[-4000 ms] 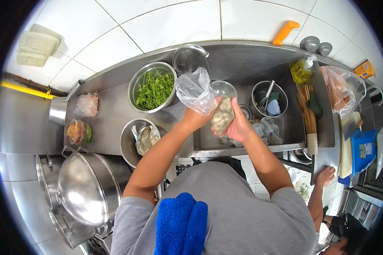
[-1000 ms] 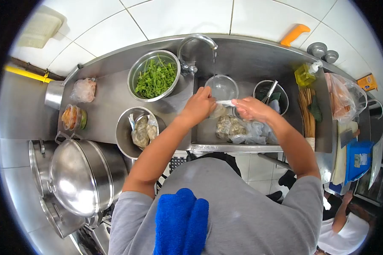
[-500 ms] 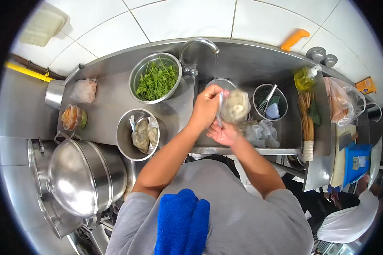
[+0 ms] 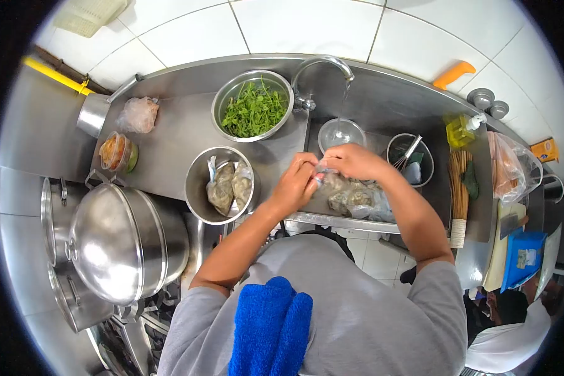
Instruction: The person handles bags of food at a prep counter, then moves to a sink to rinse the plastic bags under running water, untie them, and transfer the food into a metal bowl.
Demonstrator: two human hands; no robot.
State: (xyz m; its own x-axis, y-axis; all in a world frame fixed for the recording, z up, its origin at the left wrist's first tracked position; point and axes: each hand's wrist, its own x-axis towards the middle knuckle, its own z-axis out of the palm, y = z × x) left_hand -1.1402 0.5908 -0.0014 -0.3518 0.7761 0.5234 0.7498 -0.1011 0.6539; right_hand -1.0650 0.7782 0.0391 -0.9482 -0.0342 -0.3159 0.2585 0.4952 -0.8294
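Observation:
My left hand [image 4: 296, 182] and my right hand [image 4: 356, 161] meet over the front of the sink, fingers pinched on the gathered neck of a clear plastic bag [image 4: 336, 182]. Its contents are pale and greyish; I cannot make out what they are. More plastic bags [image 4: 375, 203] lie beside and beneath it, so where one ends is hard to tell. Behind my hands, water runs from the faucet [image 4: 327, 61] into a clear bowl [image 4: 341, 133]. Left of my left hand, a steel pot [image 4: 195, 199] holds filled, tied bags [image 4: 222, 194].
A steel bowl [image 4: 217, 120] of leafy greens [image 4: 254, 113] stands left of the faucet. Right in the sink is a container with a whisk [image 4: 408, 149], near a stick brush [image 4: 459, 194] and soap bottle [image 4: 460, 131]. Large lidded pots [image 4: 106, 244] stand left; another person [image 4: 514, 332] is lower right.
The bag has come down from above the sink to its front. My right hand has moved from under it up to its neck, beside my left. The view has shifted slightly.

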